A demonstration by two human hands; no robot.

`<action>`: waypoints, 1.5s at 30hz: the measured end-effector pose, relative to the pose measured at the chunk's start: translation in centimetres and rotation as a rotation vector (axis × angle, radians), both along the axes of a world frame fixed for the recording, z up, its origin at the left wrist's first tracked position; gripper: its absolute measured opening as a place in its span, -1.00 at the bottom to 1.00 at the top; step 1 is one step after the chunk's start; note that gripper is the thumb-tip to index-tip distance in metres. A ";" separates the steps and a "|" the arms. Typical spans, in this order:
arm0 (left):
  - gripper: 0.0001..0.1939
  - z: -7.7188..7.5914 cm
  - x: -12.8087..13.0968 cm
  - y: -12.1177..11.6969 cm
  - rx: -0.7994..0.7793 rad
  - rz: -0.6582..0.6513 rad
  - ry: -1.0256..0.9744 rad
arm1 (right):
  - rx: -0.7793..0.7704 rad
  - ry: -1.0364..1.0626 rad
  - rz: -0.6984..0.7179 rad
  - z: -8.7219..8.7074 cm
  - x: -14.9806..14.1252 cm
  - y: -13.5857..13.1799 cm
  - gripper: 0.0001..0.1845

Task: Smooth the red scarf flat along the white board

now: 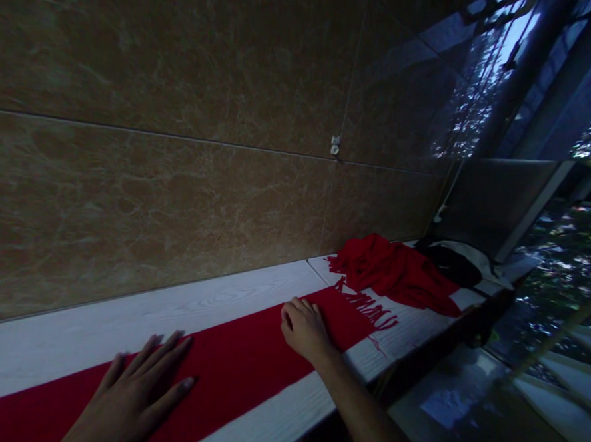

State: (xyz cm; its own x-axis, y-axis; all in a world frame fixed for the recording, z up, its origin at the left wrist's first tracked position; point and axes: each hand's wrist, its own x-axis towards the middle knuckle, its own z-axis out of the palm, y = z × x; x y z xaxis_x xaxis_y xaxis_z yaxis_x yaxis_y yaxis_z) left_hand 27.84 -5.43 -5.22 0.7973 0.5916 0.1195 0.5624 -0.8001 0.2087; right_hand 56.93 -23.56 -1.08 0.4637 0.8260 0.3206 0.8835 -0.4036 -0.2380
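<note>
Head view: A red fringed cloth (238, 358) stretches lengthwise from left to right along a white table (205, 300), directly beneath a person's fingers. The left hand (136, 394) lies flat, fingers spread, tips at the cloth's far edge. The right hand (305, 327) rests on the fabric with fingers curled; whether they pinch it cannot be told. The right fingers are nearer the fringe (368, 308), just to their right; beyond it sits a crumpled red cloth (389, 272).
</note>
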 end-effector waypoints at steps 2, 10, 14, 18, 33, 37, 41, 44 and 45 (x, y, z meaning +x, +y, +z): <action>-0.27 0.2 0.0 -0.1 -0.008 0.002 0.002 | -0.032 -0.010 -0.008 0.0 -0.1 0.0 -0.86; -0.25 0.4 0.0 -0.3 -0.020 0.002 0.014 | 0.002 0.004 -0.017 -0.2 0.1 -0.1 -0.90; -0.26 0.5 0.1 -0.3 -0.017 0.019 0.011 | 0.082 0.011 -0.024 -0.2 0.1 0.0 -0.90; -0.25 0.9 0.2 -0.4 -0.013 0.015 0.046 | 0.047 0.042 -0.027 -0.1 0.0 0.1 -0.74; -0.30 0.8 0.1 -0.4 0.016 -0.002 0.041 | 0.077 -0.004 0.002 0.3 -0.7 -0.1 -0.84; -0.29 0.6 0.1 -0.4 0.017 -0.003 0.029 | 0.039 -0.001 0.032 0.4 -0.7 -0.1 -0.73; -0.28 1.0 0.0 -0.7 0.027 -0.026 0.000 | -0.048 0.024 0.027 0.2 -0.7 0.0 -0.76; -0.28 1.3 0.1 -0.8 0.024 -0.023 0.006 | -0.049 0.015 0.021 0.1 -0.7 0.0 -0.76; -0.28 1.4 0.1 -0.9 0.022 -0.020 0.007 | -0.045 0.012 0.021 0.1 -0.7 0.0 -0.76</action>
